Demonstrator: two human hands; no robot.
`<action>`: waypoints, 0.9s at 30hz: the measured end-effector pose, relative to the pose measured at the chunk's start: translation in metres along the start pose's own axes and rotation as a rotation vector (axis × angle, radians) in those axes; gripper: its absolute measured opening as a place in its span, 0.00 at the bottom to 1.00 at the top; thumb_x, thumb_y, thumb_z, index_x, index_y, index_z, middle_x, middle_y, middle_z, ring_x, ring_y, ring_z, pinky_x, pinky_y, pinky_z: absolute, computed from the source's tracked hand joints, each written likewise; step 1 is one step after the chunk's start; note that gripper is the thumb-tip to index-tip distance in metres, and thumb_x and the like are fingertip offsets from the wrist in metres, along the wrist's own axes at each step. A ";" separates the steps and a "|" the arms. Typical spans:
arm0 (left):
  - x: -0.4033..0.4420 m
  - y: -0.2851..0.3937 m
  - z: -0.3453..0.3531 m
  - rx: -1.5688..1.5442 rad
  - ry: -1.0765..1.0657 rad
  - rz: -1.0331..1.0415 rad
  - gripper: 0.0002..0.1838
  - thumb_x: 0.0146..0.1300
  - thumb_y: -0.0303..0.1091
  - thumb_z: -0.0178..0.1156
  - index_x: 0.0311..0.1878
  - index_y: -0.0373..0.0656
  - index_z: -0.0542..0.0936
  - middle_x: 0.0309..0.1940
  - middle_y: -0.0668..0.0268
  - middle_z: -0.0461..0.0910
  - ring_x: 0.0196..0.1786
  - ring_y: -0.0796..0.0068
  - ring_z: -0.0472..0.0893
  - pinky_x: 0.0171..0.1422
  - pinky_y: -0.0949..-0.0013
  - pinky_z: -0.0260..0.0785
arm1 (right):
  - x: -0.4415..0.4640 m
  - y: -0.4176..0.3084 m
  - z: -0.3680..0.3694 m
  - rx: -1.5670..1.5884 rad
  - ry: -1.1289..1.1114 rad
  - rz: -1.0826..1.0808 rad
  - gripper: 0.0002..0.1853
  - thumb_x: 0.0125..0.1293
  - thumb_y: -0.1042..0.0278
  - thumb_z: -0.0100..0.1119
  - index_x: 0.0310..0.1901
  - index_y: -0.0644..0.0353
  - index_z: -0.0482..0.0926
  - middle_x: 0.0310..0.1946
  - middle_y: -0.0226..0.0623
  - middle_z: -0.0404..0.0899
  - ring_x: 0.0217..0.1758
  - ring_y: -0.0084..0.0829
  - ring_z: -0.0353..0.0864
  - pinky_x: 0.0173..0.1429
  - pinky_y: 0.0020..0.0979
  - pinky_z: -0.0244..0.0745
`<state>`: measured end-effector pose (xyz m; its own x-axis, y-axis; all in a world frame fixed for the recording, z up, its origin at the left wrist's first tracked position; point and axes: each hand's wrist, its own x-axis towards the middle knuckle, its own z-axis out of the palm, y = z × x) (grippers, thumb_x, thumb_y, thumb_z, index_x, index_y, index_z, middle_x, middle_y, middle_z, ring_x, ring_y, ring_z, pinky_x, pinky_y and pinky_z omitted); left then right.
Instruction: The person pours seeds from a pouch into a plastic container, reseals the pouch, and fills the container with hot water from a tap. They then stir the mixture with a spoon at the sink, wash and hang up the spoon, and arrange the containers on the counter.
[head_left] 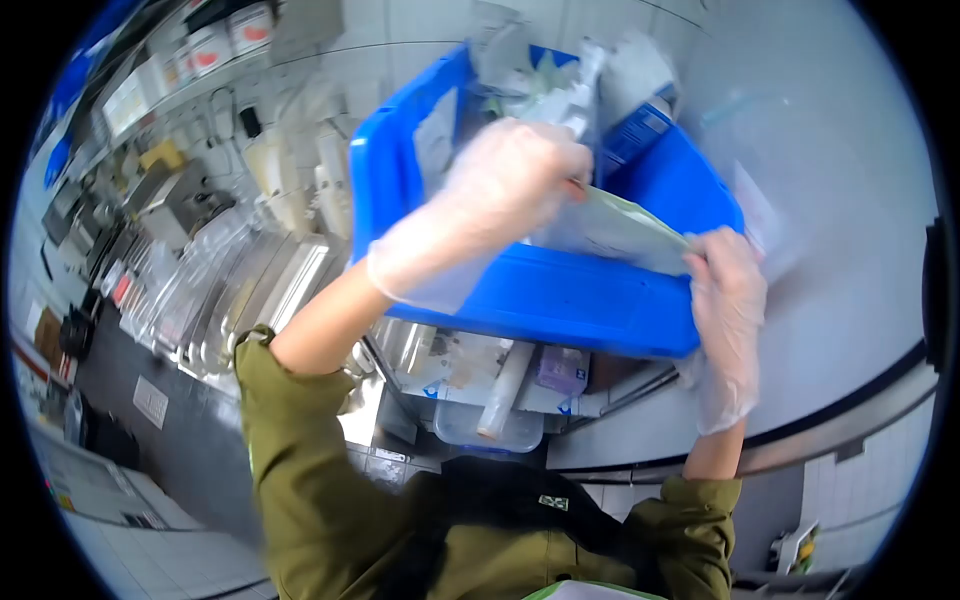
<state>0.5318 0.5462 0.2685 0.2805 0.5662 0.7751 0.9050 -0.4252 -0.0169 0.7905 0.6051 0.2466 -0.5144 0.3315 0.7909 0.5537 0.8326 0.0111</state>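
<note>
Both my hands wear thin clear gloves. My left hand [515,170] is closed in a pinch on one end of a whitish plastic bag [625,235] with a green edge. The bag's other end is pinched by my right hand [728,285], so its edge runs stretched between them. It hangs just inside the front wall of a large blue bin [590,300]. Further back in the bin stand crumpled clear and white plastic packages [545,100] and a blue printed package [638,132]. Motion blurs my left hand, and the bag's lower part is hidden.
Under the bin, a shelf carries a purple box [563,369] and a white roll [505,390], with a clear plastic tub [488,428] below. Metal trays and clear containers [215,280] line the counter at left. A pale smooth surface [840,230] lies at right.
</note>
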 end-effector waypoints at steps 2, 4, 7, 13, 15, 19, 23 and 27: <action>0.002 0.004 -0.004 -0.016 -0.052 -0.036 0.02 0.49 0.27 0.63 0.26 0.43 0.79 0.26 0.63 0.78 0.36 0.55 0.80 0.40 0.57 0.71 | 0.000 0.001 0.003 0.017 0.004 0.007 0.08 0.53 0.81 0.61 0.35 0.59 0.76 0.30 0.39 0.73 0.38 0.43 0.75 0.41 0.40 0.70; 0.003 0.008 -0.002 0.053 -0.067 -0.063 0.02 0.48 0.25 0.62 0.25 0.43 0.78 0.26 0.63 0.78 0.36 0.56 0.79 0.41 0.57 0.71 | 0.002 0.000 0.007 0.035 0.017 0.016 0.08 0.52 0.81 0.61 0.33 0.58 0.74 0.30 0.37 0.73 0.37 0.41 0.75 0.40 0.40 0.70; 0.003 0.011 0.004 0.125 -0.035 -0.029 0.02 0.48 0.24 0.62 0.26 0.43 0.79 0.26 0.63 0.78 0.36 0.56 0.79 0.43 0.58 0.71 | 0.003 0.005 0.017 -0.003 0.035 0.011 0.10 0.50 0.82 0.61 0.30 0.58 0.71 0.29 0.37 0.72 0.36 0.41 0.74 0.38 0.41 0.70; 0.008 0.025 0.005 0.061 -0.077 -0.055 0.04 0.50 0.29 0.65 0.31 0.45 0.82 0.29 0.64 0.80 0.36 0.56 0.79 0.48 0.59 0.70 | 0.005 0.005 0.023 -0.001 0.035 0.026 0.10 0.47 0.85 0.56 0.29 0.58 0.71 0.28 0.37 0.71 0.36 0.42 0.74 0.38 0.42 0.70; 0.010 0.032 0.007 0.013 -0.115 -0.073 0.05 0.50 0.30 0.66 0.32 0.46 0.83 0.30 0.65 0.80 0.37 0.56 0.79 0.47 0.59 0.71 | 0.006 0.004 0.024 -0.018 0.028 0.006 0.10 0.46 0.85 0.55 0.30 0.58 0.71 0.28 0.37 0.71 0.36 0.43 0.74 0.38 0.42 0.70; 0.011 0.035 0.010 0.003 -0.148 -0.137 0.05 0.50 0.31 0.67 0.32 0.47 0.84 0.30 0.67 0.80 0.38 0.57 0.78 0.45 0.59 0.71 | 0.007 0.002 0.022 -0.044 0.012 -0.012 0.10 0.47 0.85 0.54 0.30 0.58 0.70 0.28 0.38 0.71 0.36 0.43 0.74 0.38 0.42 0.71; 0.009 0.036 0.011 0.012 -0.114 -0.133 0.04 0.50 0.30 0.67 0.31 0.47 0.84 0.30 0.68 0.80 0.37 0.56 0.77 0.47 0.61 0.71 | 0.006 0.001 0.020 -0.045 0.011 -0.016 0.09 0.48 0.83 0.55 0.30 0.58 0.70 0.28 0.38 0.72 0.36 0.43 0.74 0.38 0.43 0.71; 0.007 0.031 0.016 0.085 -0.048 -0.017 0.03 0.48 0.30 0.67 0.28 0.48 0.82 0.27 0.69 0.78 0.34 0.58 0.77 0.47 0.61 0.70 | 0.007 0.000 0.018 -0.032 0.025 -0.018 0.11 0.48 0.83 0.64 0.31 0.60 0.72 0.28 0.37 0.71 0.35 0.41 0.74 0.39 0.39 0.71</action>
<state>0.5667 0.5483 0.2632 0.2785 0.6069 0.7444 0.9330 -0.3548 -0.0598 0.7750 0.6158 0.2410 -0.5082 0.3054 0.8052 0.5654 0.8236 0.0445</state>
